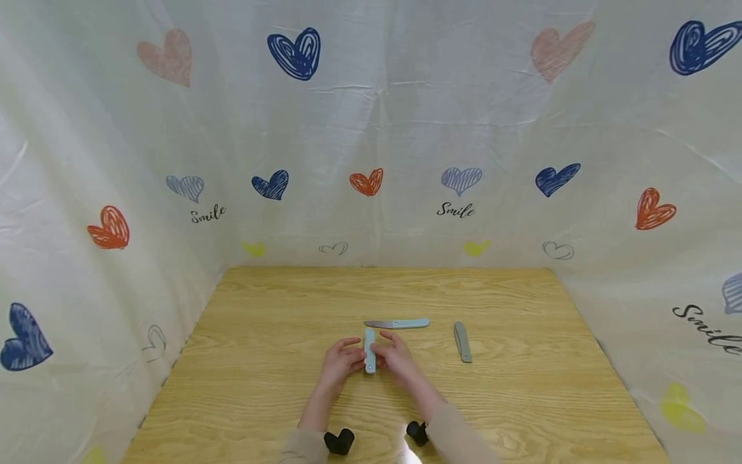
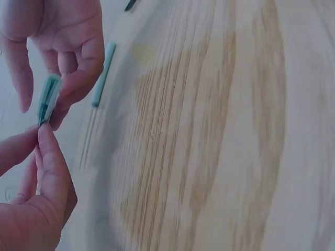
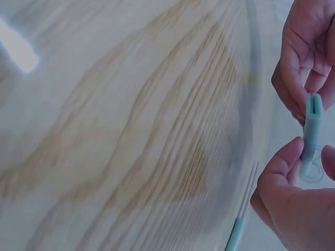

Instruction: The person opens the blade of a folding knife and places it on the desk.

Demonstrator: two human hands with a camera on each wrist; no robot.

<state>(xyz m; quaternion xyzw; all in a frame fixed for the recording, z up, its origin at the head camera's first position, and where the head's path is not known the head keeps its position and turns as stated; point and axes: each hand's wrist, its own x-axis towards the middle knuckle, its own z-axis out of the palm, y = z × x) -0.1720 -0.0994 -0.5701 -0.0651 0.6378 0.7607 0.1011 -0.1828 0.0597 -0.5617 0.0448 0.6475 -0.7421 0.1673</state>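
Observation:
A light blue folding knife, folded closed, is held upright between my two hands over the table. My left hand pinches it from the left with thumb and finger. From the right, my right hand grips it with the thumb on its side. The slot along its handle shows in the right wrist view, where the knife sits between both hands' fingertips. Just beyond lies a second light blue knife, unfolded, its blade pointing left. A grey-green folding knife, folded, lies to the right of my hands.
The wooden table runs back to a white curtain printed with hearts, which also hangs at both sides. Black wrist-worn devices show at both sleeves.

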